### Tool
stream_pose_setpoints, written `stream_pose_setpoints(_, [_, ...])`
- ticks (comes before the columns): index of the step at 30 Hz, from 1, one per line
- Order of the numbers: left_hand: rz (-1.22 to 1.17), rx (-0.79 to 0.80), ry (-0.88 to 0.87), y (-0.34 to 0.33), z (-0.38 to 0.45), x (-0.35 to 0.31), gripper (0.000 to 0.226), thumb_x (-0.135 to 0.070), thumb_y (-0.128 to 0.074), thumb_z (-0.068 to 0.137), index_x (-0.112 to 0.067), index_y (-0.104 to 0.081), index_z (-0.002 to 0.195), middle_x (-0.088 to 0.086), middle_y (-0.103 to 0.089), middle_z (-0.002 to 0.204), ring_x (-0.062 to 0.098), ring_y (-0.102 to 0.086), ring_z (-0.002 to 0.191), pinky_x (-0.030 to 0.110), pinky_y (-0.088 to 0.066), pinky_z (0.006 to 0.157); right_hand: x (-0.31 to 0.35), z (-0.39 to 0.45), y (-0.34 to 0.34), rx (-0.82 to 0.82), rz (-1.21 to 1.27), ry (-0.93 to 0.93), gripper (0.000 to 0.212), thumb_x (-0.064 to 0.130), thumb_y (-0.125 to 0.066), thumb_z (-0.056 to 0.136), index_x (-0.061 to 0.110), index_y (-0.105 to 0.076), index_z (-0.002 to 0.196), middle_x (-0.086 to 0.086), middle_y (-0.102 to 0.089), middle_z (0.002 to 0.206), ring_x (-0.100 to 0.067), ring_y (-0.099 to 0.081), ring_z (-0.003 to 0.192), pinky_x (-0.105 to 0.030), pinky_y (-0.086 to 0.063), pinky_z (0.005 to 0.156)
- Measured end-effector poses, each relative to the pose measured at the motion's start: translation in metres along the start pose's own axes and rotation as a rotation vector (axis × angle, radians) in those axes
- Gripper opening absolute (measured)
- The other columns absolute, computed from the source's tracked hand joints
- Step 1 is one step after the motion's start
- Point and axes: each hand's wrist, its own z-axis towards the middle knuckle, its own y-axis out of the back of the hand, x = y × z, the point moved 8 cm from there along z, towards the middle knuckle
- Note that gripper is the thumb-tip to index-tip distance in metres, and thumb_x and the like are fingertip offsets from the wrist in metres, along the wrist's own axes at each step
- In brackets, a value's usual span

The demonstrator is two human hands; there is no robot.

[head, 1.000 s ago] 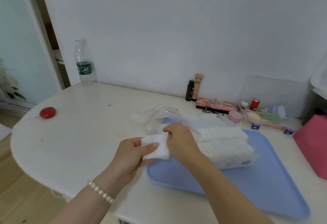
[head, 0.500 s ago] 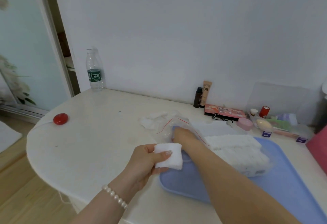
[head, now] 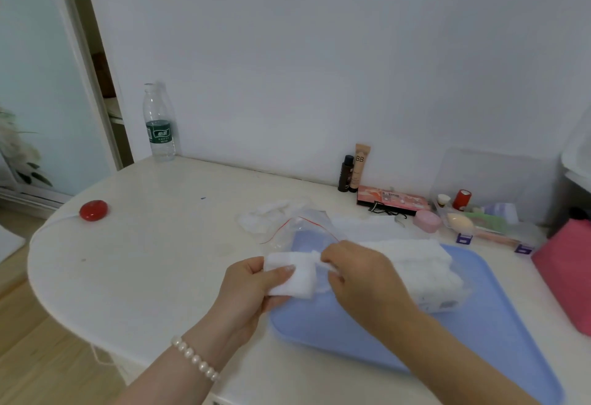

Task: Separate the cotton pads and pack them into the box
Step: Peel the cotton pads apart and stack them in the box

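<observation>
Left hand (head: 252,289) grips a small stack of white cotton pads (head: 291,275) above the near-left corner of the blue tray (head: 479,334), thumb across the top. Just right of it, touching the stack's right edge, the right hand (head: 361,276) pinches 1 pad to peel it away. Half a second earlier that hand was reaching into the plastic bag (head: 303,228) on the worktop (head: 153,244). No box is identifiable.
</observation>
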Motion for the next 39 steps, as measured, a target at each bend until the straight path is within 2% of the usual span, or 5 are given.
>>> stream_pose_setpoints(3, [-0.069, 0.017, 0.000, -0.023, -0.002, 0.002, 0.015, 0.005, -0.064, 0.080, 0.003, -0.068, 0.094, 0.017, -0.073, 0.090, 0.023, -0.071, 0.077, 0.028, -0.059, 0.064, -0.040, -0.014, 0.045, -0.128, 0.697, -0.434, 0.018, 0.005, -0.062, 0.072, 0.021, -0.071, 0.071, 0.013, -0.067, 0.062, 0.002, -0.058, 0.062, -0.008, -0.042, 0.059])
stream_pose_setpoints(7, [-0.115, 0.105, 0.025, -0.068, -0.007, 0.008, 0.021, 0.010, -0.059, 0.082, 0.003, -0.064, 0.101, 0.016, -0.072, 0.097, 0.024, -0.070, 0.085, 0.028, -0.059, 0.068, -0.048, -0.031, 0.053, -0.020, 1.518, -0.688, 0.026, -0.003, -0.060, 0.067, 0.005, -0.070, 0.090, -0.006, -0.073, 0.077, -0.014, -0.069, 0.063, -0.020, -0.052, 0.049])
stream_pose_setpoints(20, [-0.048, 0.594, 0.167, -0.154, -0.041, 0.023, 0.039, 0.017, -0.047, 0.073, 0.009, -0.064, 0.107, 0.025, -0.067, 0.109, 0.038, -0.066, 0.097, 0.033, -0.057, 0.083, -0.080, -0.066, 0.067, 0.037, 0.951, -0.656, 0.039, -0.014, -0.068, 0.073, 0.016, -0.061, 0.098, -0.008, -0.054, 0.056, -0.020, -0.058, 0.052, -0.027, -0.049, 0.040])
stream_pose_setpoints(33, [-0.029, 0.505, 0.083, -0.158, -0.039, 0.040, 0.031, -0.016, -0.060, 0.080, -0.001, -0.065, 0.107, 0.014, -0.071, 0.106, 0.021, -0.069, 0.095, 0.028, -0.057, 0.074, -0.096, -0.101, 0.076, -0.211, 0.569, -0.714, 0.044, 0.012, -0.076, 0.072, 0.036, -0.056, 0.103, 0.005, -0.053, 0.081, -0.007, -0.047, 0.063, -0.018, -0.041, 0.061])
stream_pose_setpoints(39, [-0.044, 0.456, 0.027, -0.189, -0.024, 0.034, 0.023, -0.010, -0.062, 0.083, 0.004, -0.065, 0.101, 0.014, -0.070, 0.098, 0.022, -0.066, 0.092, 0.031, -0.058, 0.076, -0.120, -0.113, 0.064, -0.237, 1.109, -0.894, 0.023, 0.023, -0.080, 0.059, 0.010, -0.072, 0.076, -0.008, -0.071, 0.078, -0.015, -0.063, 0.071, -0.024, -0.051, 0.063])
